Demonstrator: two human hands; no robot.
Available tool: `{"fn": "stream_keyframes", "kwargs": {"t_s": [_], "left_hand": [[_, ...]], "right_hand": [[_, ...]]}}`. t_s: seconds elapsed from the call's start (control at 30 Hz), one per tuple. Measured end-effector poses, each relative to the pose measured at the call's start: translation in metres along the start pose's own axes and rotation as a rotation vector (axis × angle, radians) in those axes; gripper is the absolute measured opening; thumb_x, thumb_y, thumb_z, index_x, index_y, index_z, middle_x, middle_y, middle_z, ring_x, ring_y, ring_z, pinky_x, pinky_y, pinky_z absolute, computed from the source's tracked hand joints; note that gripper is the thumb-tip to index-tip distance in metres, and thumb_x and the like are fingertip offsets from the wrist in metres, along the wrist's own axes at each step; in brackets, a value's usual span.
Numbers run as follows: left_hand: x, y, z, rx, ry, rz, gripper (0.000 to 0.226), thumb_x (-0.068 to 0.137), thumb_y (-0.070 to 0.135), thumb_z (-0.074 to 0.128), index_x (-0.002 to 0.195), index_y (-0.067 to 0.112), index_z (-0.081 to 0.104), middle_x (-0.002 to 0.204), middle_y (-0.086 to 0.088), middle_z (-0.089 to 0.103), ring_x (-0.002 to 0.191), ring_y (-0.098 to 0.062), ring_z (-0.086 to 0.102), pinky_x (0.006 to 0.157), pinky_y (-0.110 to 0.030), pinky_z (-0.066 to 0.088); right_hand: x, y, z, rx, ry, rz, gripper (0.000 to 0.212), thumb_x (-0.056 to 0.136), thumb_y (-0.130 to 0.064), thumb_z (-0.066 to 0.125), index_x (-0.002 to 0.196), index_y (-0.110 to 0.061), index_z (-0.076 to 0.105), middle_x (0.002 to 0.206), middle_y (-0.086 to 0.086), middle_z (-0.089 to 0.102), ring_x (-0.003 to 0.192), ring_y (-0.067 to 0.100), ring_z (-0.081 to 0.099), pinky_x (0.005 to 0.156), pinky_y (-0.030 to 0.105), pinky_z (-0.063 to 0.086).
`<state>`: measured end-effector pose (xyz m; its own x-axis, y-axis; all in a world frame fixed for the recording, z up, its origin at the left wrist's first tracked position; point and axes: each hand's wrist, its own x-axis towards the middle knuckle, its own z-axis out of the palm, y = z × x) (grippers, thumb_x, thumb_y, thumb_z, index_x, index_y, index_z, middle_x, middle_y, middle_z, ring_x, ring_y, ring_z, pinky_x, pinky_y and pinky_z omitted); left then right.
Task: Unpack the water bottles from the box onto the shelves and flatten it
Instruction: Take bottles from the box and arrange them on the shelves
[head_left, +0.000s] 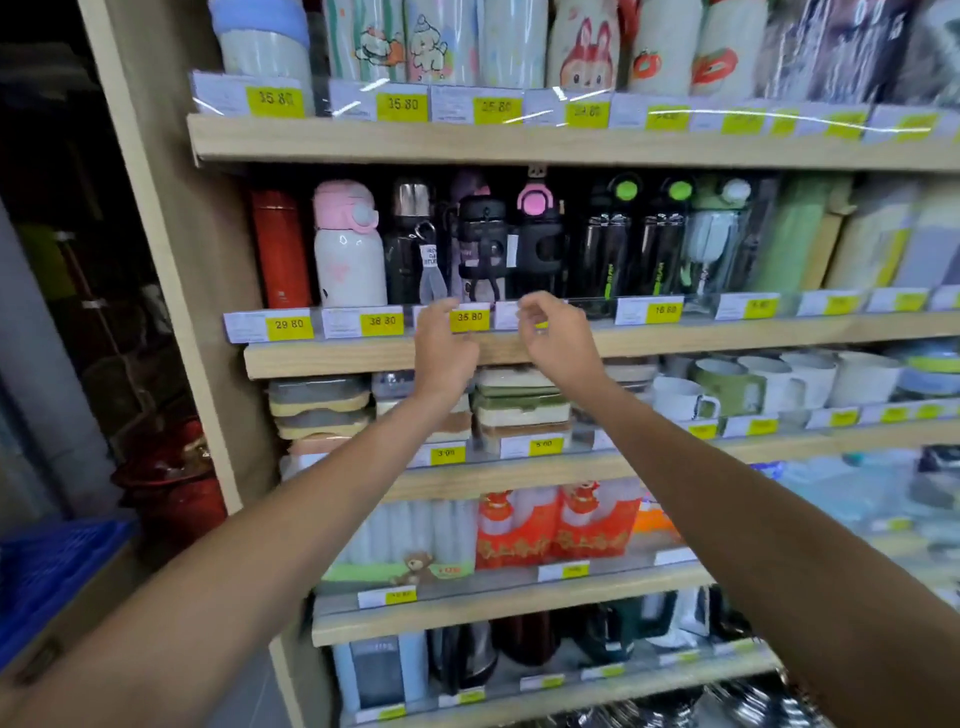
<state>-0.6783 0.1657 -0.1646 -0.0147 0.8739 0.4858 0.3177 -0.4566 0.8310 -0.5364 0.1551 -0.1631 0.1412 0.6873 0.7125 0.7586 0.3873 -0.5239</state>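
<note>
Head view shows two bare forearms reaching up and forward from the bottom corners, converging on the second wooden shelf (332, 359). The left hand (447, 345) and right hand (558, 338) hang close together at the shelf's front lip. Both have loosely curled fingers, slightly apart, with nothing visible in either.

The left fingertips sit at the yellow price label (469, 318), and the right ones are just beside it, in front of the clear label rail. Directly behind that rail, above and beyond both hands, stand the water bottles. A dark bottle with a strap (480, 244) is nearest the left hand and a pink-capped black bottle (540, 241) is nearest the right.

All the bottles stand upright with their long axes vertical, packed side by side. Any adjustment would probably mean reaching over the rail and gripping from the front. The box is not in view.
</note>
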Motion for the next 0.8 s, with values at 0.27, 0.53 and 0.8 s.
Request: {"fn": "stream_keyframes", "kwargs": {"t_s": [0.27, 0.53, 0.8], "left_hand": [[-0.081, 0.032, 0.180, -0.076, -0.290, -0.141, 0.035, 0.085, 0.003, 0.059, 0.120, 0.002, 0.056, 0.115, -0.012, 0.061, 0.105, -0.021, 0.058, 0.079, -0.020, 0.040], [-0.198, 0.065, 0.379, -0.027, -0.690, -0.215, 0.041, 0.086, 0.002, 0.060, 0.126, -0.001, 0.054, 0.128, -0.018, 0.057, 0.115, -0.025, 0.056, 0.085, -0.025, 0.043], [-0.286, 0.090, 0.537, 0.028, -0.996, -0.199, 0.034, 0.088, 0.009, 0.058, 0.121, 0.009, 0.058, 0.113, -0.006, 0.059, 0.103, -0.020, 0.057, 0.078, -0.023, 0.040]], "right_hand": [[-0.107, 0.124, -0.140, 0.076, -0.072, 0.383, 0.016, 0.091, -0.002, 0.049, 0.099, 0.002, 0.062, 0.089, 0.021, 0.066, 0.083, 0.028, 0.063, 0.078, 0.034, 0.049], [-0.216, 0.268, -0.282, 0.062, -0.023, 0.718, 0.023, 0.085, 0.001, 0.052, 0.106, 0.002, 0.063, 0.099, 0.024, 0.069, 0.087, 0.032, 0.065, 0.082, 0.039, 0.051], [-0.304, 0.394, -0.400, -0.018, 0.067, 0.967, 0.022, 0.088, -0.008, 0.055, 0.108, -0.003, 0.063, 0.094, 0.017, 0.070, 0.084, 0.031, 0.065, 0.072, 0.037, 0.051]]}}
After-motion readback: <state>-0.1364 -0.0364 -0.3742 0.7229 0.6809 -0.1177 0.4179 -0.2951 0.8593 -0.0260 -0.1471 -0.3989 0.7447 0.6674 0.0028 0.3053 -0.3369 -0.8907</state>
